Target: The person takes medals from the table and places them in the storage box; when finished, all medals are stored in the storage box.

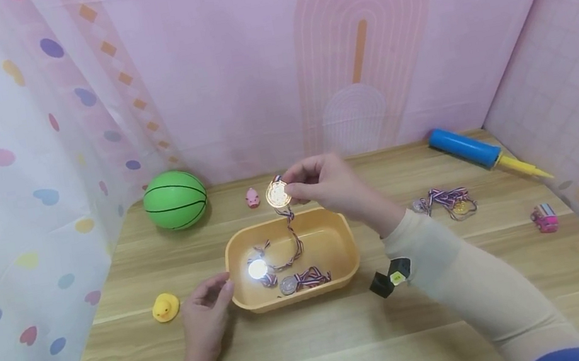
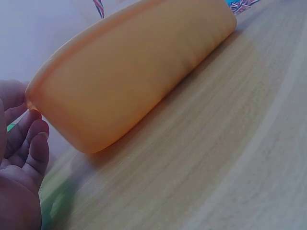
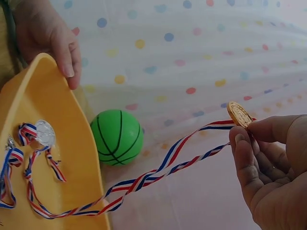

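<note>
My right hand pinches a gold medal between thumb and fingers, above the back rim of a yellow-orange plastic basin. A red, white and blue ribbon trails from this medal down into the basin. At the basin's left end, my left hand grips the rim with thumb and fingers; the left wrist view shows the pinch at the basin's corner. Inside the basin lie a brightly glaring medal, silver in the right wrist view, and another silver medal with its bunched ribbon.
Behind the basin are a green ball and a small pink toy pig. A yellow duck sits left. To the right lie more ribboned medals, a blue hand pump and a pink toy vehicle. Patterned curtains surround the table.
</note>
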### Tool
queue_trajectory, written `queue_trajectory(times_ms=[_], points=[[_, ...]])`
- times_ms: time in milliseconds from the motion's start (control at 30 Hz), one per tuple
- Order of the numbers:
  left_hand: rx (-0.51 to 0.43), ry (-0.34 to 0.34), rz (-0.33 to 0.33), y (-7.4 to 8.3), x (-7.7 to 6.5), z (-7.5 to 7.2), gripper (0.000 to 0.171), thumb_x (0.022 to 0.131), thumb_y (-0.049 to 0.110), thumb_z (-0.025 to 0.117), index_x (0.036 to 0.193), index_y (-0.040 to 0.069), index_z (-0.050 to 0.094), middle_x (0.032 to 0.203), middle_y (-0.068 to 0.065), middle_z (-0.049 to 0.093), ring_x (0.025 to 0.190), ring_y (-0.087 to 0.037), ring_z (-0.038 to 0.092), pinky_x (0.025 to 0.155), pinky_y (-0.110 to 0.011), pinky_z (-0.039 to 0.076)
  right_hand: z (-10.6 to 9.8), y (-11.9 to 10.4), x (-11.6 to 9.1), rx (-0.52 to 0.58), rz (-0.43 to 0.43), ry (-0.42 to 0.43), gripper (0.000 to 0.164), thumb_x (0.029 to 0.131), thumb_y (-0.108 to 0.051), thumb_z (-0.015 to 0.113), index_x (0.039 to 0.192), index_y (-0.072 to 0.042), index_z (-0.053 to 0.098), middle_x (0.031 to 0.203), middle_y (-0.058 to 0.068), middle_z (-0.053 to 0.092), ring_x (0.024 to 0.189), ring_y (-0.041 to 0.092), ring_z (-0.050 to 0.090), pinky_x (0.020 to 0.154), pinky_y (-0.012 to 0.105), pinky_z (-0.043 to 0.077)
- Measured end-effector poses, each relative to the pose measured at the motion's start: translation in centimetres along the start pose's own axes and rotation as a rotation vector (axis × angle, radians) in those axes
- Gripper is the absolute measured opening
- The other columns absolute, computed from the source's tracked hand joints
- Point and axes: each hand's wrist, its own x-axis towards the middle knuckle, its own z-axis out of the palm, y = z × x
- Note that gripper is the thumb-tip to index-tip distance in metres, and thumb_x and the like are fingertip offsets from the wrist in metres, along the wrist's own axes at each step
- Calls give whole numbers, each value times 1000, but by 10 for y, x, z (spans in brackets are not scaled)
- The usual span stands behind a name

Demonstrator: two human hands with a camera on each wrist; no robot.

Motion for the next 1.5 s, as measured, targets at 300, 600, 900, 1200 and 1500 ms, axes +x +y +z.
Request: queue_trajectory(times_ms=[300, 600, 900, 1200, 1500], points=[[-2, 1, 0, 2, -1, 0, 24, 88, 16, 71, 108, 3, 69, 98, -5, 67, 90, -16, 58, 74, -18, 49, 10, 26, -5, 5, 47, -15, 16, 85, -1, 70, 100, 5, 68, 84, 11, 67, 71, 17, 64, 69, 33, 57], [-9, 4, -6, 3, -1, -1, 24, 89, 15, 71, 108, 2, 68, 96, -2, 67, 89, -16, 58, 74, -18, 49, 14, 53, -11, 8, 104, -39, 17, 86, 1, 69, 101, 7, 67, 88, 15, 68, 74, 17, 66, 74, 38, 57], [0, 0, -17, 2, -1, -2, 26, 89, 19, 71, 109, 3, 68, 99, -4, 67, 90, -16, 58, 74, -18, 49, 15, 84, -10, -20, 208, -59, 14, 85, -1, 69, 99, 2, 68, 86, 10, 68, 73, 17, 66, 78, 44, 55], [7, 1, -14, 1, -1, -1, 26, 89, 19, 70, 109, 3, 68, 104, -11, 67, 92, -15, 58, 75, -18, 49, 19, 99, -4, -72, 250, -62, 16, 85, -1, 70, 100, 2, 68, 84, 11, 68, 75, 23, 67, 78, 42, 56], [18, -8, -10, 2, -1, -1, 28, 88, 24, 71, 109, 4, 68, 103, -9, 67, 92, -16, 58, 76, -18, 49, 24, 116, 6, -173, 262, -69, 15, 85, -5, 71, 99, 0, 69, 81, 8, 68, 71, 18, 66, 74, 39, 57]])
